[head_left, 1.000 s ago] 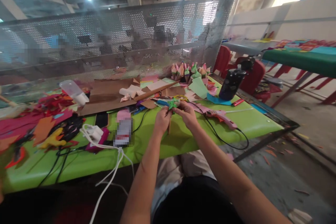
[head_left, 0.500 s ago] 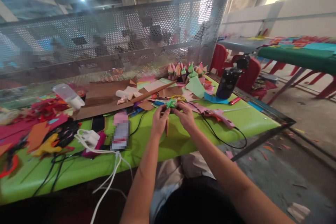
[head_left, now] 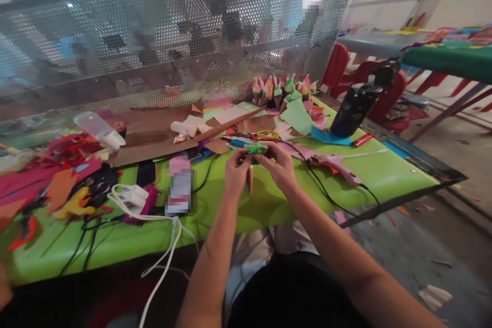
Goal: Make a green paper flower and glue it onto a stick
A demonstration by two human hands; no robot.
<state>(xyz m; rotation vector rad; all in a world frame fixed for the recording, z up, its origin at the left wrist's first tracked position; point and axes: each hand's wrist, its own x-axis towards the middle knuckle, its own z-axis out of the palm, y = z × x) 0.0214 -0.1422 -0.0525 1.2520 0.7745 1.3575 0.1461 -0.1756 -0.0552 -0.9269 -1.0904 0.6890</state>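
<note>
Above the green table (head_left: pixel 376 171), my left hand (head_left: pixel 237 171) and my right hand (head_left: pixel 280 165) both pinch a small paper cone piece with a green crinkled top (head_left: pixel 255 149). Its brown cone point (head_left: pixel 249 183) hangs down between my palms. Each hand's fingers are closed on the piece. A pink glue gun (head_left: pixel 333 164) with a black cord lies just right of my right hand. A row of finished paper cones (head_left: pixel 282 89) stands at the back of the table.
Brown cardboard (head_left: pixel 154 136), coloured paper scraps (head_left: pixel 49 169), a plastic bottle (head_left: pixel 99 131), a white charger with cable (head_left: pixel 132 197) and a black flask (head_left: pixel 355 107) lie on the table. A perforated metal screen (head_left: pixel 172 46) stands behind it. Red chairs (head_left: pixel 338 66) are on the right.
The view tilted down and slightly closer. My hands stay together on the green-topped piece, turning it a little; nothing was let go.
</note>
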